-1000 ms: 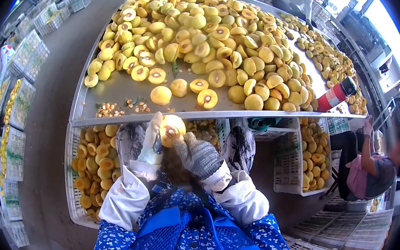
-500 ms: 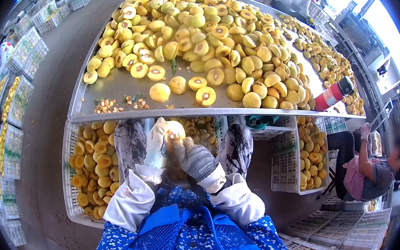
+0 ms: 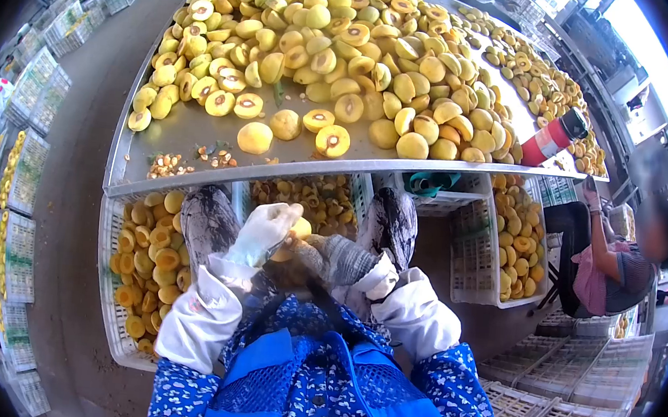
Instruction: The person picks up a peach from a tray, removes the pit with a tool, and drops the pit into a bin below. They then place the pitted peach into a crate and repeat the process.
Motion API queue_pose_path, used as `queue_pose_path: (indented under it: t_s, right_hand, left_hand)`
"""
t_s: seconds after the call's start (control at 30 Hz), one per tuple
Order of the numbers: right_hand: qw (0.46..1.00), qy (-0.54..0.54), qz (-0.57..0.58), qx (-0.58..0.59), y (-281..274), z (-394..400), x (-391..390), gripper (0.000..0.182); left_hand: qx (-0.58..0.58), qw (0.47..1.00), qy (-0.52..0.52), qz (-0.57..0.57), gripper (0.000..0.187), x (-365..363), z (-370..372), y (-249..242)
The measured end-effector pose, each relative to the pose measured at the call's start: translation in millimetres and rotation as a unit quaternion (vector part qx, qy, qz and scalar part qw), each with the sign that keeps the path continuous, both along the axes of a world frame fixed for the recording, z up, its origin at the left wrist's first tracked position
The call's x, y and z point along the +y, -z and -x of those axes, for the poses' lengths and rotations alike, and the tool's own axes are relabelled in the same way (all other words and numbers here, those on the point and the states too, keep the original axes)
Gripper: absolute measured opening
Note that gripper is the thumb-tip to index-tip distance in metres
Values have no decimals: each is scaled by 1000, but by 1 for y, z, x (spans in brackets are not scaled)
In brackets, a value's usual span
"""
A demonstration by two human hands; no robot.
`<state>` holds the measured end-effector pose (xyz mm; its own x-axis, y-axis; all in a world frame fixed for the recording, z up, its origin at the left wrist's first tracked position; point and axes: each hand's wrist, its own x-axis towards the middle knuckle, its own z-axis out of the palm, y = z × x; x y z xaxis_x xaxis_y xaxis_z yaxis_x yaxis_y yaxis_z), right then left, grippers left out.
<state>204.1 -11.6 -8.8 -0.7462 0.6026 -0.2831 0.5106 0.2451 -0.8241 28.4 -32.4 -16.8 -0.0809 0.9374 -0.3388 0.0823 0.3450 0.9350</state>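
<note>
My left hand (image 3: 263, 230), in a white glove, is closed with its fingertips bent against a yellow peach (image 3: 301, 227) over my lap. From the other side my right hand (image 3: 339, 259), in a grey knitted glove, closes its fingers on the fruit's lower edge; motion blurs this spot. Whether a small tool sits in either hand is hidden. Below and behind the hands, a crate of peach pieces (image 3: 323, 200) stands between my knees. Cut peach halves with pits showing, such as one peach half (image 3: 332, 141), lie on the metal table just ahead.
The metal table (image 3: 218, 173) bears a large heap of peaches (image 3: 348, 43), pit scraps (image 3: 167, 165) and a red bottle (image 3: 553, 138). Full crates stand left (image 3: 113, 324) and right (image 3: 472, 260) of my legs. A seated person (image 3: 611, 264) is at right. Stacked crates (image 3: 573, 380) stand behind.
Both hands have come slightly lower and nearer my body, and the left fingers have curled over the fruit. The cut face that showed is now turned away. The view has shifted a little.
</note>
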Motion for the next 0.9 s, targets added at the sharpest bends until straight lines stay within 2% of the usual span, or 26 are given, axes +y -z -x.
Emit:
queue_pose_path:
  t_s: [0.07, 0.1, 0.17, 0.2, 0.27, 0.3, 0.33, 0.37, 0.43, 0.47, 0.5, 0.57, 0.6, 0.63, 0.7, 0.73, 0.77, 0.8, 0.83, 0.87, 0.9]
  right_hand:
    - [993, -14, 92, 67, 30, -4, 5, 38]
    - [985, -21, 137, 101, 43, -6, 8, 41]
    - [983, -20, 140, 118, 25, -6, 9, 39]
    - [978, -5, 159, 136, 26, -5, 8, 39]
    - [964, 47, 211, 153, 26, -2, 2, 38]
    - [953, 84, 245, 154, 27, 0, -3, 36]
    - [945, 97, 258, 176, 35, 8, -7, 33]
    - [935, 110, 274, 197, 39, 12, -9, 30]
    - [966, 66, 238, 77, 31, 15, -18, 28]
    - [941, 95, 296, 132, 44, 16, -23, 28]
    - [900, 34, 368, 231, 64, 15, -19, 29]
    - [743, -103, 546, 373, 67, 21, -10, 33]
    - [857, 0, 426, 288, 63, 15, -18, 40]
    - [933, 105, 287, 190, 41, 13, -21, 47]
    - [951, 44, 157, 262, 51, 1, -16, 47]
    - [932, 85, 294, 196, 15, -3, -18, 45]
    - [889, 123, 424, 125, -4, -6, -19, 43]
    - [906, 63, 368, 200, 30, -7, -18, 43]
    - [909, 9, 310, 279, 38, -3, -17, 42]
    - [837, 2, 472, 277, 40, -12, -17, 42]
    - [737, -5, 621, 267, 41, -19, -20, 42]
  left_hand:
    - [137, 984, 98, 59, 46, 4, 0, -2]
    - [136, 984, 95, 65, 47, 6, 0, 0]
    - [138, 983, 91, 79, 50, 8, -3, -10]
    - [185, 978, 79, 65, 45, 5, -3, -20]
    - [-33, 995, -23, -90, 39, -3, -6, -4]
    - [-142, 973, -73, -167, 37, -9, -9, 2]
    - [-215, 955, -122, -166, 27, -17, -15, -3]
    - [-228, 947, -168, -153, 26, -16, -18, 3]
    - [-248, 925, -261, -122, 25, -19, -21, 19]
    - [-254, 920, -282, -97, 23, -18, -22, 18]
    - [-247, 924, -262, -126, 22, -20, -23, 18]
    - [-232, 930, -217, -187, 20, -23, -25, 16]
    - [-211, 936, -212, -186, 18, -23, -24, 24]
    - [-178, 945, -207, -180, 18, -24, -25, 25]
    - [-111, 960, -195, -165, 18, -26, -31, 25]
    - [-98, 962, -182, -178, 20, -27, -33, 23]
    - [-151, 954, -188, -179, 21, -28, -36, 22]
    - [-204, 943, -195, -179, 22, -29, -39, 22]
    - [-256, 928, -202, -180, 23, -28, -41, 21]
    - [-232, 928, -211, -202, 26, -27, -42, 20]
    - [-242, 927, -208, -196, 26, -26, -42, 21]
